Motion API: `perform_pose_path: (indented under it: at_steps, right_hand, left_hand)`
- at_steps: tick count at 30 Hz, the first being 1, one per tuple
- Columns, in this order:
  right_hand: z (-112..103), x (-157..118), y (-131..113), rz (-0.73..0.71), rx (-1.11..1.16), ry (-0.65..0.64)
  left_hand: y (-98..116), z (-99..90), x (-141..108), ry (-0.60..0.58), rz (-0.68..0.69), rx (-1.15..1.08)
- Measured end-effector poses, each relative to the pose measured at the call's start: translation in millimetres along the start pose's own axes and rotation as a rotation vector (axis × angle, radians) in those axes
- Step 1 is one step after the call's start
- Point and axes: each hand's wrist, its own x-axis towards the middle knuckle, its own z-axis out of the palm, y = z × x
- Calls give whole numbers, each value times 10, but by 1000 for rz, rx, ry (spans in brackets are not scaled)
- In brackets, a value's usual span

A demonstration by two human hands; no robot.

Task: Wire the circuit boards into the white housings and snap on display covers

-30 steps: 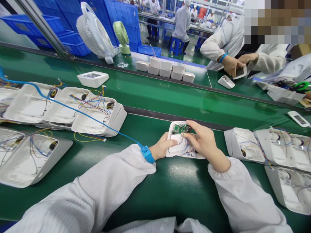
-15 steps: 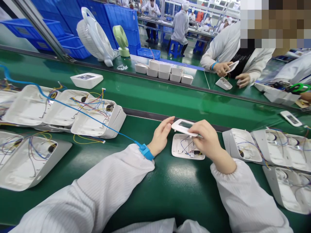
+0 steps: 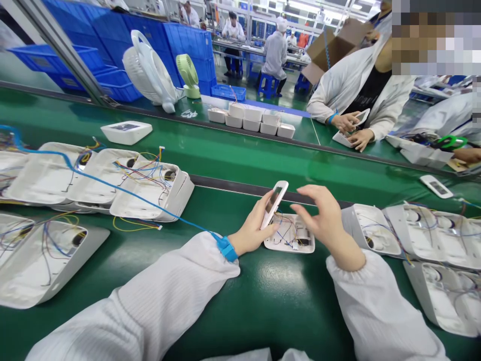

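Observation:
A white panel with a dark window (image 3: 275,203) is gripped in my left hand (image 3: 252,228), tilted up on its edge. Below and right of it, an open white housing (image 3: 289,233) with thin coloured wires and a dark round part lies on the green work surface (image 3: 270,301). My right hand (image 3: 325,218) hovers over the housing's right side, thumb and fingers apart, holding nothing. A blue band (image 3: 226,248) with a blue cord circles my left wrist.
Open white housings (image 3: 146,193) with loose wires stand at left, and more (image 3: 376,228) at right. A finished-looking white unit (image 3: 127,132) lies on the green belt (image 3: 225,155). Across it, a person (image 3: 356,90) handles a similar panel; fans (image 3: 150,75) stand far left.
The panel has passed from my right hand to my left and is now tipped upright. My right hand has opened. Across the belt, the person's hands have come together over a housing.

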Motion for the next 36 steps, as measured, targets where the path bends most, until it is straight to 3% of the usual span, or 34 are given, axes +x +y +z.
perform_pose_path:
  at_steps: [2,4,6,10,15,18,24,30,36]
  right_hand:
    - [-27,0,59,113,-30,-204]
    - [8,-11,52,135,-162,-496]
    - [78,-21,-8,113,-330,-670]
    - [168,-11,-151,35,-443,-721]
    - [165,6,-215,75,-468,-828]
    - [211,-18,-188,91,-442,-800]
    - [338,-96,-74,175,-216,-574]
    - [361,-146,-15,191,-26,-411]
    - [346,-147,-10,169,33,-417]
  left_hand:
    - [-20,3,-17,-21,50,-52]
    - [-23,9,-27,-40,95,-63]
    - [-10,17,-31,-55,122,-60]
    - [40,40,-25,-52,147,-73]
    - [63,80,-25,-68,144,-219]
    - [33,95,-42,-81,108,-330]
    - [-13,83,-66,-8,82,-336]
    - [-29,71,-57,-14,94,-385]
    - [-73,76,-69,-17,102,-442]
